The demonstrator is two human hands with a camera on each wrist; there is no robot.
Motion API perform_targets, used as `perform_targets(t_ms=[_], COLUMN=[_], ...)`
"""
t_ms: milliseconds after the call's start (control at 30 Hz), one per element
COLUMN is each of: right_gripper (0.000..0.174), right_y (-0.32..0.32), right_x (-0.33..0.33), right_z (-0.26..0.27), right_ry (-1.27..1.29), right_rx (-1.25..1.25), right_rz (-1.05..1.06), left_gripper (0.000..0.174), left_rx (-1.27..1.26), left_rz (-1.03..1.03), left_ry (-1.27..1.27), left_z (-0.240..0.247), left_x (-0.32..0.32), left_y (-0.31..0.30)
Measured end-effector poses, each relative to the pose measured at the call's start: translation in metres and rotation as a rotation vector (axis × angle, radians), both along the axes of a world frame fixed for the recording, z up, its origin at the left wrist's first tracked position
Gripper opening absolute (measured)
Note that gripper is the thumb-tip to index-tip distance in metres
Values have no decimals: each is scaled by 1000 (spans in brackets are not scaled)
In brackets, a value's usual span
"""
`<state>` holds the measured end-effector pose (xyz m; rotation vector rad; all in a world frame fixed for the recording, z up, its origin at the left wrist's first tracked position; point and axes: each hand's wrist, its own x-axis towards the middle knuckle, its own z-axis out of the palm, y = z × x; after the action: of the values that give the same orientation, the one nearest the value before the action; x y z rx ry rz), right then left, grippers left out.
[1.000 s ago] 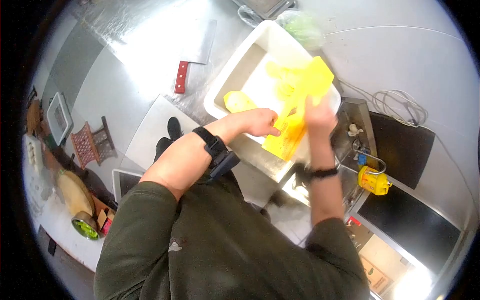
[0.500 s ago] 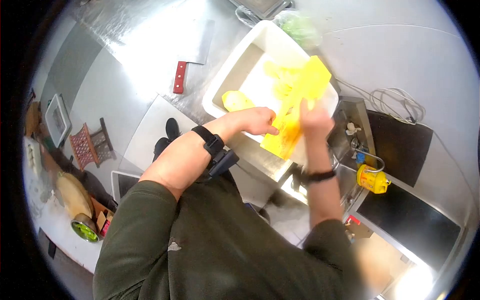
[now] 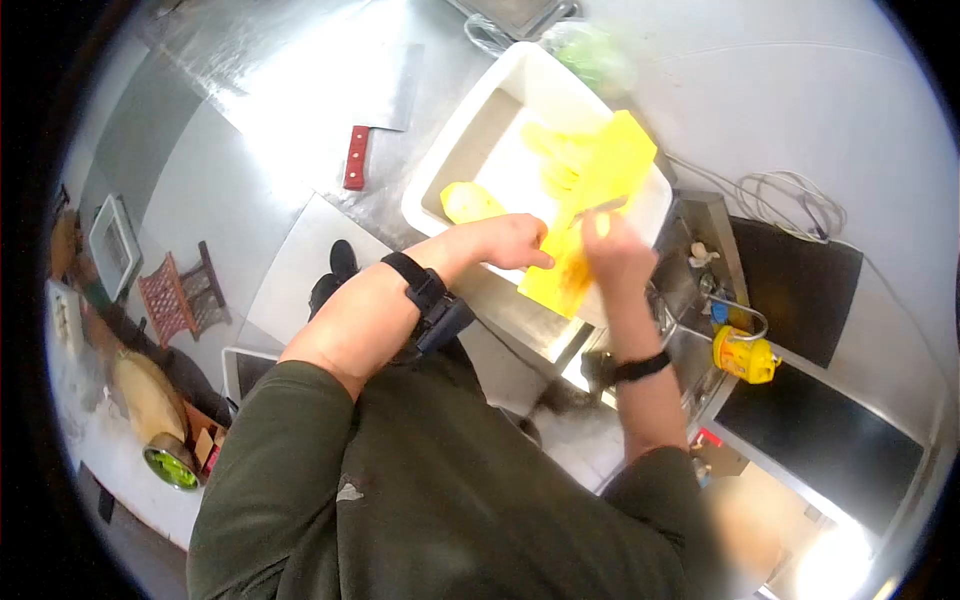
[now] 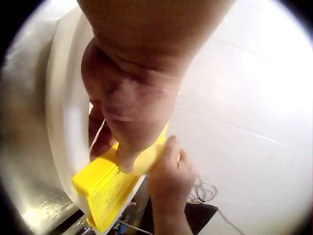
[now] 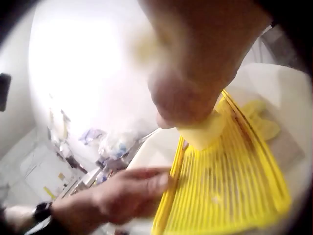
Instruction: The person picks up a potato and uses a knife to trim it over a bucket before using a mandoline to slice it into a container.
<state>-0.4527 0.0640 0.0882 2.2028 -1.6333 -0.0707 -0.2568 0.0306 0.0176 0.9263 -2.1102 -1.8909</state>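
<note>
A yellow mandoline slicer (image 3: 560,285) with a ribbed face lies slantwise across a white basin (image 3: 440,160). My left hand (image 3: 515,243) grips its side edge, the thumb showing on the ribbed face in the left wrist view. With my right hand (image 3: 622,258) I hold a pale peeled potato (image 5: 203,134) against the slicer, fingers curled over its top. Yellow slices (image 3: 555,150) lie in the basin beneath; some slices (image 5: 264,122) also show beside the slicer in the right wrist view. A peeled potato (image 3: 470,202) rests in the basin near my left wrist.
A cleaver with a red handle (image 3: 357,158) lies on the steel table left of the basin. Behind the basin is a plastic bag of greens (image 3: 592,58). A sink tap (image 3: 750,310) with a yellow container (image 3: 745,355) and a coiled cable (image 3: 790,200) stand right.
My right hand with the potato has moved a little left and down along the slicer. The left hand keeps its grip on the slicer's edge. The whole view has shifted slightly.
</note>
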Motion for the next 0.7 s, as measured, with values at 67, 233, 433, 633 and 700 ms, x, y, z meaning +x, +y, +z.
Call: perform_targets(t_ms=[67,233,433,633,700], right_gripper=[36,42,28,44,48], right_y=[-56,-100,26,-100,-107], right_x=[-13,-39,14,-33,-32], right_z=[-8,-20,7,-15,-12], right_ry=[29,-107,-173,-105,-174], right_rx=[-118,-8,134,16,-46], right_rz=[-52,-257,-150,-298,-326], left_gripper=[37,36,36,35,35], left_rx=[41,52,148,69,97], left_rz=[0,5,25,2,8], left_ry=[-13,-7,11,4,-13], left_z=[2,3,2,-1,3], left_x=[2,0,1,-1,1], left_y=[-3,-1,-1,0,3])
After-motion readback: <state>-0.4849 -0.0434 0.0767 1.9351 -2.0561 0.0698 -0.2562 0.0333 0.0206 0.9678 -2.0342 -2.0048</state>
